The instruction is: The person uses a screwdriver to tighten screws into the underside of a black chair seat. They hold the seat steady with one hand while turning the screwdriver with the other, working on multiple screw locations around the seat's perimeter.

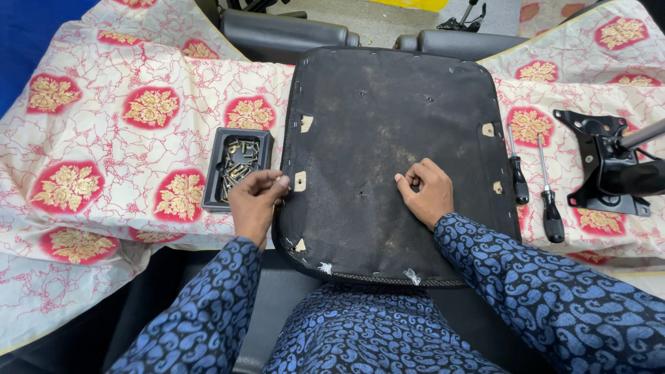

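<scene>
A black chair seat base (388, 131) lies upside down in front of me, fabric-covered, with small holes and stapled edges. My left hand (255, 201) rests at its left edge, fingers pinched together next to a tan cut-out; something small may be between the fingertips, too small to tell. My right hand (424, 190) lies on the seat's underside, fingers curled over a spot near the middle. Both sleeves are blue with a paisley pattern.
A black tray of screws (216, 187) sits left of the seat. Two black-handled screwdrivers (518, 176) (551, 211) lie to the right, beside a black metal chair mechanism (599, 166). A floral cloth (111, 138) covers the surface. Armrest pads (284, 31) lie behind.
</scene>
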